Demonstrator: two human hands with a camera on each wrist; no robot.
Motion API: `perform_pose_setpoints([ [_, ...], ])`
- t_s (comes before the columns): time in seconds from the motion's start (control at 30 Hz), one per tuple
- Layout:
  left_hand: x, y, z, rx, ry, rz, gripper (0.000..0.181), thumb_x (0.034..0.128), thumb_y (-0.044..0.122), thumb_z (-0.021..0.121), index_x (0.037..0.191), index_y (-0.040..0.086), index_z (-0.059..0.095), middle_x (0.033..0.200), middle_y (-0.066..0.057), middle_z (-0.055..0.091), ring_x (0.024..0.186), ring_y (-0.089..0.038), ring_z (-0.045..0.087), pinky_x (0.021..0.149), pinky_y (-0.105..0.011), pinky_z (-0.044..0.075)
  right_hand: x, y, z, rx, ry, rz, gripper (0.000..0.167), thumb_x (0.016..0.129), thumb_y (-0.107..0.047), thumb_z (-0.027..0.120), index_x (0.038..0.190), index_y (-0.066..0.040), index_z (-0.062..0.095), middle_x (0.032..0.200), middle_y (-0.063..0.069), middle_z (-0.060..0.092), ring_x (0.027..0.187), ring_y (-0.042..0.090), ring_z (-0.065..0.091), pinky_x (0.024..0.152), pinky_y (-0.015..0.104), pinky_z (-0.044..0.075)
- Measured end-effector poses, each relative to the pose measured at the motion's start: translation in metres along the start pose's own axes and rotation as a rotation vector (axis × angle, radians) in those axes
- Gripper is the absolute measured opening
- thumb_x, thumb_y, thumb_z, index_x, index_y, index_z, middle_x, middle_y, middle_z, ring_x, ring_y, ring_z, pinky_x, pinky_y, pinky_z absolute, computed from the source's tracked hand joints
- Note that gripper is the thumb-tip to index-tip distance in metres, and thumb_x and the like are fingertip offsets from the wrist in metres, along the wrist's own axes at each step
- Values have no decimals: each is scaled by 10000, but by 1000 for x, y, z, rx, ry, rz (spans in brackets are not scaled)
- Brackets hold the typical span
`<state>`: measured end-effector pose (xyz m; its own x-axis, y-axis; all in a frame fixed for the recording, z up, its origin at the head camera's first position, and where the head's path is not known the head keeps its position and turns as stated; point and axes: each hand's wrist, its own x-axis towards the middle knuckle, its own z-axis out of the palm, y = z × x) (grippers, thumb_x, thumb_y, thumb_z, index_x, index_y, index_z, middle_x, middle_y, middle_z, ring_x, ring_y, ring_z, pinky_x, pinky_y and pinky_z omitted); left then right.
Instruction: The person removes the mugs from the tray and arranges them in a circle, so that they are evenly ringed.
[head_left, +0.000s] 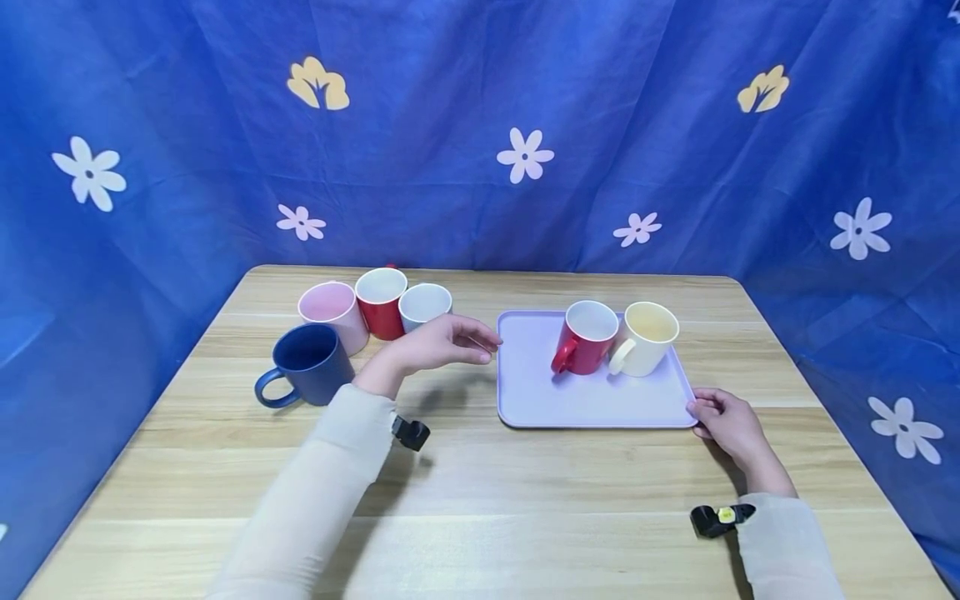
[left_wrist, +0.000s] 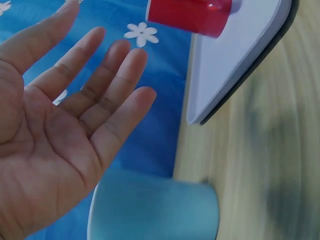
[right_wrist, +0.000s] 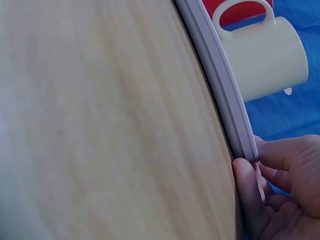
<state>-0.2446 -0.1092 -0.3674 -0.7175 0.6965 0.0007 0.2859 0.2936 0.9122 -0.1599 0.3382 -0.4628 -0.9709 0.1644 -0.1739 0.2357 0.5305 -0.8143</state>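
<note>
A lavender tray (head_left: 540, 400) lies on the table with a red mug (head_left: 583, 354) and a cream mug (head_left: 647, 357) standing on it side by side. My right hand (head_left: 731, 427) pinches the tray's front right corner; in the right wrist view, thumb and fingers (right_wrist: 247, 182) lie on either side of the rim. Just left of the tray's left edge hovers my left hand (head_left: 438, 343), holding nothing, its fingers loosely extended in the left wrist view. Behind that hand is a pale blue mug (left_wrist: 155, 210), partly hidden by it in the head view.
Left of the left hand stand a dark blue mug (head_left: 318, 375), a pink mug (head_left: 347, 325) and another red mug (head_left: 384, 315), close together on the wooden table (head_left: 525, 517). A blue flowered curtain (head_left: 450, 125) hangs behind and at both sides.
</note>
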Motion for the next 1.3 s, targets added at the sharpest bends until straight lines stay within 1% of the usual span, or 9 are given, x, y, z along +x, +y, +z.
perform_pose_setpoints([
  [0.13,12,-1,9,23,-7,-34,327,855,85,711,1165,4,650,1096,-76,673,1028,-191,619,889,-303,479,0,0,0,-4,-5,4,439,965,-153,563,1291,124,462,1129,233,553,779,36,556,648,223,536],
  [0.27,24,-1,16,28,-20,-73,320,854,99,714,1155,4,658,1120,-153,657,997,-175,625,874,-293,482,0,-1,0,-9,-3,5,436,967,-153,559,1292,122,463,1126,230,550,781,42,554,647,218,534],
  [0.37,33,1,22,29,-23,-91,307,858,96,708,1146,0,662,1138,-195,640,982,-172,620,859,-285,484,-1,-2,-1,-14,0,3,435,967,-157,556,1288,123,466,1125,231,548,781,42,551,644,214,532],
  [0.57,52,2,33,76,-11,-87,321,857,100,709,1140,-42,652,1076,-117,673,972,-158,626,845,-264,480,-1,-1,-1,-19,-2,1,437,968,-157,547,1297,118,463,1142,235,543,796,52,553,653,206,530],
  [0.67,60,2,38,106,-6,-97,333,850,108,719,1139,-45,653,1044,-71,688,956,-147,631,832,-253,478,0,-1,-1,-15,1,-6,437,967,-156,549,1293,121,463,1136,231,546,790,47,552,649,210,532],
  [0.87,73,3,42,162,-12,-104,322,848,110,724,1126,-40,665,1028,-66,691,945,-148,628,826,-238,477,1,-1,-1,13,4,-31,422,956,-126,560,1273,139,472,1107,220,559,748,-6,546,643,219,536],
  [1.1,86,6,48,231,-20,-89,235,843,115,727,1054,14,710,968,-39,705,902,-118,633,813,-215,477,0,-2,-2,9,5,-26,422,954,-127,562,1273,136,475,1102,216,558,751,-3,543,641,222,537],
  [1.2,91,6,53,235,-21,-89,208,843,131,731,1026,32,724,928,-20,711,867,-96,632,797,-204,475,1,-1,-1,2,2,-8,430,960,-144,564,1281,127,472,1113,218,556,757,9,546,640,222,536],
  [1.3,96,6,57,213,-27,-97,194,850,133,726,1008,22,726,893,-26,711,838,-95,623,785,-203,475,1,-1,-1,-6,0,5,437,964,-159,565,1286,121,471,1125,223,555,761,20,552,639,221,535],
])
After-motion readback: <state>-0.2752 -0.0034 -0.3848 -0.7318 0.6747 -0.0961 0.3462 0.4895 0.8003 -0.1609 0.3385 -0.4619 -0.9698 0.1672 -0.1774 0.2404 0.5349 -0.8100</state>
